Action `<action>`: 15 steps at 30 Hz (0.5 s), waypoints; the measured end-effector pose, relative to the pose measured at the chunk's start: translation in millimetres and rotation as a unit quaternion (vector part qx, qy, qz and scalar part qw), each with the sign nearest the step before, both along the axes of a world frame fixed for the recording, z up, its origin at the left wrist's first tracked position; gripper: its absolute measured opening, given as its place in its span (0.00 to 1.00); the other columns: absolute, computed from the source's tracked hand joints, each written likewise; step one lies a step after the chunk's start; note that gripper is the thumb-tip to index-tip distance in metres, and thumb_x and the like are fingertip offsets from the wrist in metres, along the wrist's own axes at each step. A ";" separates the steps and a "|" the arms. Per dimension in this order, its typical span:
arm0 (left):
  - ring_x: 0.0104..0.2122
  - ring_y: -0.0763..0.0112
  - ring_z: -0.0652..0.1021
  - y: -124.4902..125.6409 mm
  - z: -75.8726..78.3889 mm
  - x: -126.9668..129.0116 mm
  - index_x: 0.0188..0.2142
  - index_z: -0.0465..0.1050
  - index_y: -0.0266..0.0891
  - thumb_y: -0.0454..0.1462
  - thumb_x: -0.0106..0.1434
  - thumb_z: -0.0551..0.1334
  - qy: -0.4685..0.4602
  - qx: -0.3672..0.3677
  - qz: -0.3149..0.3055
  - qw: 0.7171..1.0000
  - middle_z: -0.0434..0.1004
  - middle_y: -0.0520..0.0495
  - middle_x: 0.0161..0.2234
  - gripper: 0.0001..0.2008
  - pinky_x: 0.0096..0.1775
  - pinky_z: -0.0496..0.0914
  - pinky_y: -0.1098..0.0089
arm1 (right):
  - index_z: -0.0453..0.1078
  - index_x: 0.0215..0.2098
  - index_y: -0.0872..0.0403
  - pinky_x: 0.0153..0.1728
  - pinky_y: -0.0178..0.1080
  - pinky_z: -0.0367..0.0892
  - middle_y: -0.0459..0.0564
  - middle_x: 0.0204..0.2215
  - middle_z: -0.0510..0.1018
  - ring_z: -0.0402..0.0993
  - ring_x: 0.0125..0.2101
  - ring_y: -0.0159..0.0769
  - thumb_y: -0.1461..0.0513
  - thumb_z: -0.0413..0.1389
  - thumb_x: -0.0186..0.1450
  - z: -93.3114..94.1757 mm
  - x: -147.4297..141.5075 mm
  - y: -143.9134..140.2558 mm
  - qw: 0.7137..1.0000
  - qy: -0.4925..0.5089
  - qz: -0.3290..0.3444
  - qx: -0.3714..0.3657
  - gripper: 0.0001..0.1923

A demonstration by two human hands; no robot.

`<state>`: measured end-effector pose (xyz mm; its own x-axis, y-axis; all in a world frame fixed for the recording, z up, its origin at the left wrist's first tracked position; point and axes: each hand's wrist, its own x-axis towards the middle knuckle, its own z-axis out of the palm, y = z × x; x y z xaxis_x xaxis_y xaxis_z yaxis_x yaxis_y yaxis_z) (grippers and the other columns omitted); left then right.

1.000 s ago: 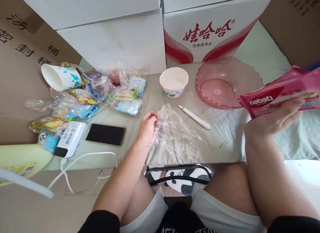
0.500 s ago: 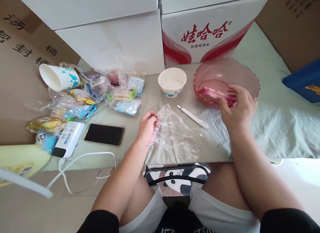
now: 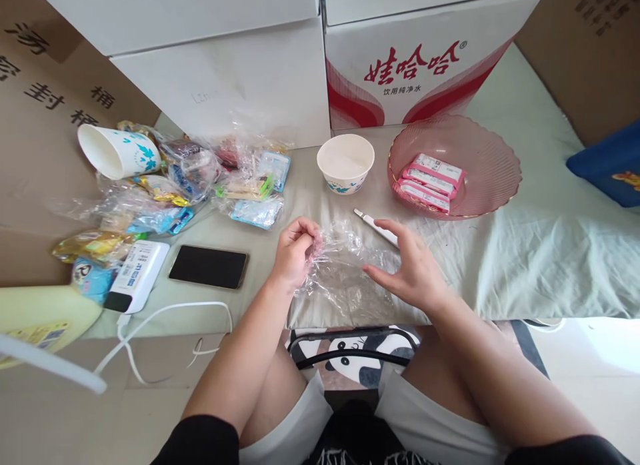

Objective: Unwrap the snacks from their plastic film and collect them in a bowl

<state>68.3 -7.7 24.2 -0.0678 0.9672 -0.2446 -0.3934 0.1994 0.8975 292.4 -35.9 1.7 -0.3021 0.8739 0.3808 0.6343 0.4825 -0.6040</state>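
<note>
At table edge: left hand pinches clear plastic bag | right hand fingers spread over it | white tool behind, pink bowl beyond.

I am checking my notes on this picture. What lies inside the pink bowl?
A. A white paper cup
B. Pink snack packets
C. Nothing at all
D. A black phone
B: pink snack packets lie inside the pink bowl, while the white paper cup lies tipped over at the far left and the black phone rests flat on the table beside the left hand.
</note>
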 end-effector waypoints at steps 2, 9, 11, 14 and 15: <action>0.15 0.82 0.62 -0.2 0.6 -1.8 0.20 0.63 0.40 0.32 0.43 0.66 -0.007 0.015 -0.006 1.000 0.65 0.57 0.18 0.10 0.15 0.49 0.76 | 0.59 0.66 0.53 0.55 0.59 0.72 0.64 0.59 0.75 0.73 0.58 0.56 0.43 0.60 0.64 -2.8 -0.3 1.1 0.999 -0.004 0.034 -0.004 0.39; 0.17 0.80 0.65 4.9 0.0 -10.8 0.25 0.61 0.42 0.32 0.42 0.65 -0.013 0.010 0.045 0.999 0.66 0.57 0.21 0.13 0.17 0.49 0.76 | 0.73 0.44 0.50 0.46 0.50 0.76 0.53 0.39 0.84 0.82 0.43 0.47 0.56 0.57 0.67 1.3 -1.9 1.1 0.999 0.022 -0.002 -0.041 0.09; 0.18 0.79 0.68 7.1 -0.2 -14.4 0.29 0.63 0.43 0.34 0.44 0.68 -0.018 0.011 0.063 0.998 0.70 0.57 0.24 0.15 0.18 0.53 0.76 | 0.73 0.36 0.49 0.38 0.43 0.76 0.48 0.30 0.82 0.81 0.33 0.41 0.59 0.55 0.67 4.5 -2.6 0.4 0.994 0.068 -0.068 -0.057 0.05; 0.22 0.76 0.73 9.8 -2.5 -21.9 0.37 0.65 0.45 0.42 0.46 0.74 -0.009 0.027 0.079 0.996 0.73 0.57 0.28 0.23 0.23 0.62 0.75 | 0.72 0.34 0.50 0.31 0.38 0.74 0.45 0.26 0.81 0.78 0.26 0.36 0.59 0.58 0.65 9.2 -1.5 -1.3 0.979 0.132 -0.152 -0.041 0.04; 0.23 0.75 0.74 10.4 -3.6 -25.0 0.40 0.66 0.45 0.45 0.45 0.75 0.008 0.027 0.063 0.998 0.73 0.57 0.28 0.26 0.25 0.65 0.74 | 0.72 0.34 0.50 0.29 0.37 0.73 0.44 0.25 0.80 0.77 0.24 0.35 0.59 0.58 0.65 10.4 -0.8 -1.9 0.975 0.143 -0.166 -0.027 0.04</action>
<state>43.3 2.7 20.6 -0.1934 0.9624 -0.1909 -0.3987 0.1007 0.9115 291.6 -37.8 12.1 0.1138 0.9265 0.3588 0.5519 0.2413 -0.7983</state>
